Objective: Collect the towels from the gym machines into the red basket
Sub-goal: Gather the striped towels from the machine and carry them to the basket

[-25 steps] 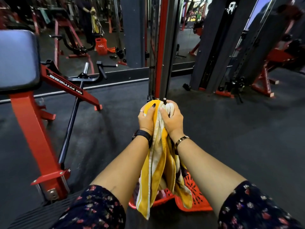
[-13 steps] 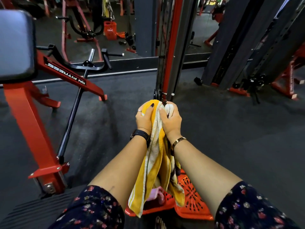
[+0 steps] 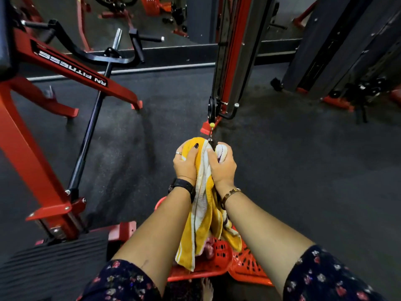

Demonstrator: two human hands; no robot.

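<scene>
A yellow towel with white stripes [image 3: 204, 216] hangs bunched between my two hands, in the middle of the view. My left hand [image 3: 186, 165] grips its yellow top fold. My right hand [image 3: 222, 166] grips the white part beside it. The towel's lower end dangles over the red basket [image 3: 245, 263], which stands on the floor between my forearms. Something pink [image 3: 208, 249] lies inside the basket, mostly hidden by the towel.
A red cable-machine post [image 3: 230, 61] with a pulley [image 3: 211, 108] rises just beyond my hands. To the left stands a red machine frame [image 3: 71, 68] with a black bar [image 3: 86, 140] and a ribbed footplate [image 3: 54, 259]. Dark weight stacks [image 3: 338, 51] stand at the right. The floor is dark rubber.
The view has tilted down, so the basket shows more and the post's base comes into sight. Both hands keep the same grip on the towel, which hangs lower over the basket.
</scene>
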